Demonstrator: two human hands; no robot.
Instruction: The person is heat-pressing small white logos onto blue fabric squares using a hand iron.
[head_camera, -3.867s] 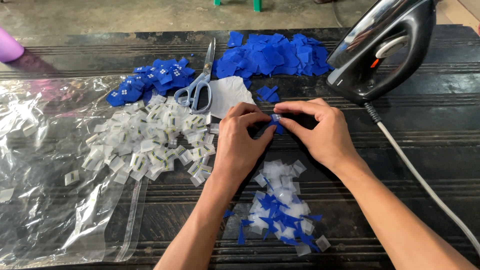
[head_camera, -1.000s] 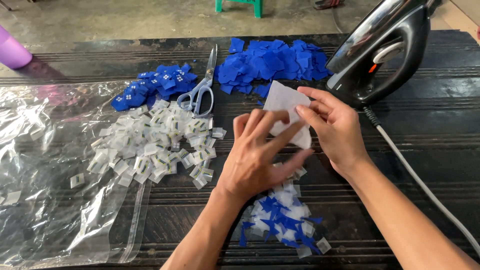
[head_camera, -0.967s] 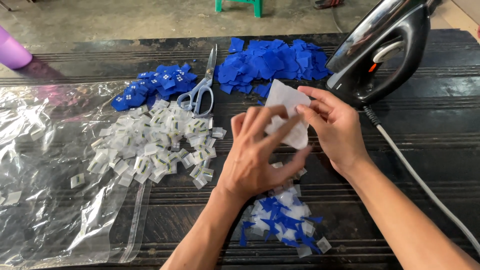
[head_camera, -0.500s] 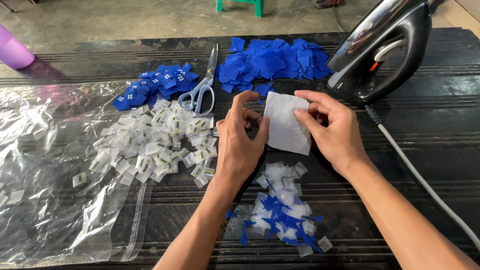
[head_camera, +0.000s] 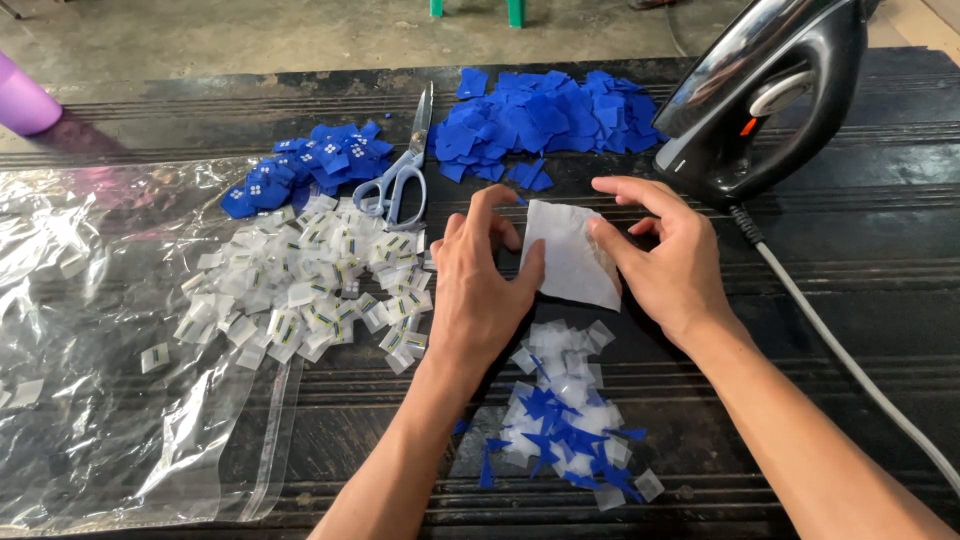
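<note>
The fingers of the left hand (head_camera: 480, 285) and right hand (head_camera: 668, 262) pinch opposite edges of a white paper sheet (head_camera: 572, 255), held low over the dark worktop (head_camera: 850, 290). Scissors (head_camera: 400, 180) lie just beyond; an iron (head_camera: 770, 95) stands right.

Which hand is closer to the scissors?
Left. The left hand sits just right of the scissors; the right hand is farther right, past the white sheet both hands touch.

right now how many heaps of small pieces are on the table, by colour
blue heaps: 2
white heaps: 1
mixed white and blue heaps: 1
total: 4
</note>
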